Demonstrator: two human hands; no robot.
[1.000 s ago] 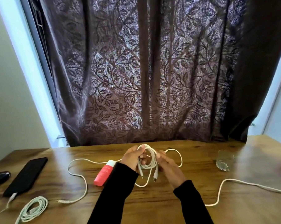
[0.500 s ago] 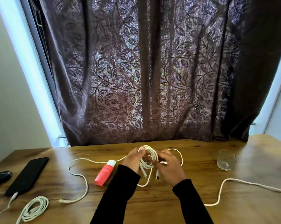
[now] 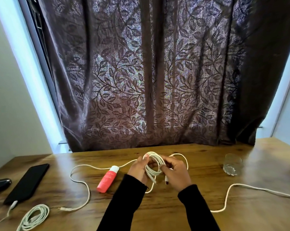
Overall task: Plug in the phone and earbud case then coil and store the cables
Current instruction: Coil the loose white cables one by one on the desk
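Observation:
My left hand (image 3: 138, 169) grips a small coil of white cable (image 3: 155, 163) above the middle of the wooden table (image 3: 157, 214). My right hand (image 3: 177, 172) pinches the coil from the right; two plug ends dangle below it. A black phone (image 3: 26, 182) lies at the left with a white cable plugged into its near end. The dark earbud case (image 3: 0, 184) sits at the far left edge. A second coiled white cable (image 3: 35, 216) rests at the front left. A loose white cable (image 3: 81, 182) snakes across the table left of my hands.
A pink tube with a white cap (image 3: 108, 179) lies just left of my left wrist. A clear glass (image 3: 232, 164) stands at the right. Another white cable (image 3: 237, 186) runs off the right edge. A dark patterned curtain (image 3: 149, 72) hangs behind the table.
My right hand has moved up against the coil and now pinches it. The coil stays in my left hand. The dangling plug ends have shifted slightly.

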